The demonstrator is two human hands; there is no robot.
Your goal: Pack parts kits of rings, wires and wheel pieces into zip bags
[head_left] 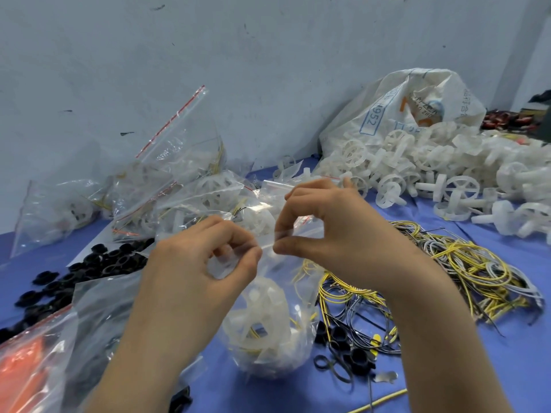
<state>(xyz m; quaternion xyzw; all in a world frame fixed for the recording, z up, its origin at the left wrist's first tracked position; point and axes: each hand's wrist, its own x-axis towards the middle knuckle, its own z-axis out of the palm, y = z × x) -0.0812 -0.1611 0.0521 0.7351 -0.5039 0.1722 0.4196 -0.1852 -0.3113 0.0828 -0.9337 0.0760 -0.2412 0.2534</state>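
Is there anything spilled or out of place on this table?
Yes. The white sack at the back right lies open, and wheel pieces spill from it over the blue table. The wires lie tangled.

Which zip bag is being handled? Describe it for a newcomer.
On the blue table, between the black plastic rings and the tangled yellow wires, is a clear plastic zip bag. Unlike the filled bags heaped behind, the left hand and right hand pinch its top.

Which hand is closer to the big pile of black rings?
Left. The left hand is just right of the black rings; the right hand is farther right, beyond it. Both pinch the zip bag.
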